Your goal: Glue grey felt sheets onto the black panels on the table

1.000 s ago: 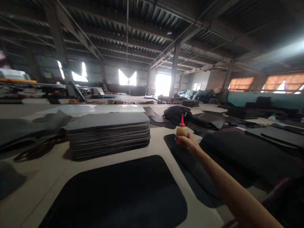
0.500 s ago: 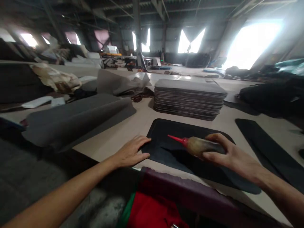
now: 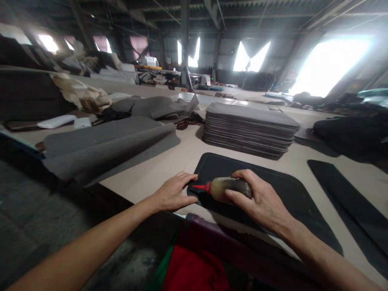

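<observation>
A black rounded panel [image 3: 273, 182] lies flat on the pale table in front of me. My left hand [image 3: 176, 192] rests at its left end, thumb and fingers spread apart, the tips touching the panel's edge. Held by my right hand [image 3: 257, 198] is a squeeze bottle [image 3: 226, 188] with a murky brownish body and a red pointed nozzle. The bottle is tilted nearly level, its nozzle pointing left, close over the panel's left end and between my left thumb and fingers. Whether the tip touches the panel I cannot tell.
Behind the panel stands a tall stack of grey rounded sheets [image 3: 248, 129]. A folded grey sheet [image 3: 121, 141] lies on the left, overhanging the table edge. On the right is a long black strip [image 3: 348, 202]. A dark purple piece [image 3: 212, 238] hangs along the front edge.
My right hand has brought the bottle left and its nozzle down toward the panel's left end. My left hand stays at the panel's edge. The view has shifted slightly.
</observation>
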`<state>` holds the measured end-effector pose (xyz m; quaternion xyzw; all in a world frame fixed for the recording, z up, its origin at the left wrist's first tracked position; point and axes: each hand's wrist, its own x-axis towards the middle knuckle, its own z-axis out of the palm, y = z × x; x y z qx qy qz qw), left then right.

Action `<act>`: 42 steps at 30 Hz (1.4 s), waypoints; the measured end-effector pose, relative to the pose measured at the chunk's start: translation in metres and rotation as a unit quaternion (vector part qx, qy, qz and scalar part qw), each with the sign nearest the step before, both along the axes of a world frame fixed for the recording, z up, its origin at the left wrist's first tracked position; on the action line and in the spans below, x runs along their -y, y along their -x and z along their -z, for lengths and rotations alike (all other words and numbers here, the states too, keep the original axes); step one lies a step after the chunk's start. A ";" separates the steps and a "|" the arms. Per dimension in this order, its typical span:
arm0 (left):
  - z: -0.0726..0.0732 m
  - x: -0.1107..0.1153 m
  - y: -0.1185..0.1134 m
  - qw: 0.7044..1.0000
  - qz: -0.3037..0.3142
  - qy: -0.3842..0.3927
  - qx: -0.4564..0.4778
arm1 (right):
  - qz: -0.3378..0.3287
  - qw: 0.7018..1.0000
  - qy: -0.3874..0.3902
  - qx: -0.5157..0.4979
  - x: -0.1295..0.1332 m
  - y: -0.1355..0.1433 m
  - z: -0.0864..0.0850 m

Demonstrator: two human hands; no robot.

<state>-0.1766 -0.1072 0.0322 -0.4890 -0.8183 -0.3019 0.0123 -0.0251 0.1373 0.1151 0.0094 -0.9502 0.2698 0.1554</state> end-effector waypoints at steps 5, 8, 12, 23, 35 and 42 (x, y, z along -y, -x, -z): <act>0.001 0.000 0.000 1.000 -0.001 -0.001 -0.007 | -0.035 0.999 -0.037 0.002 0.010 0.008 0.001; -0.001 0.000 0.000 1.000 -0.001 -0.003 -0.004 | -0.044 0.997 -0.060 -0.003 0.013 0.011 0.001; -0.004 -0.001 -0.002 1.000 -0.003 0.000 0.005 | -0.055 0.995 -0.087 -0.008 0.015 0.015 -0.001; -0.004 -0.002 -0.002 1.000 -0.005 0.002 0.012 | -0.075 0.978 -0.194 -0.005 0.027 0.029 -0.023; -0.008 -0.003 -0.004 1.000 -0.009 0.005 0.019 | -0.088 0.968 -0.233 -0.015 0.034 0.036 -0.036; -0.009 -0.002 -0.004 1.000 -0.012 0.011 0.016 | -0.097 0.966 -0.239 -0.010 0.032 0.039 -0.040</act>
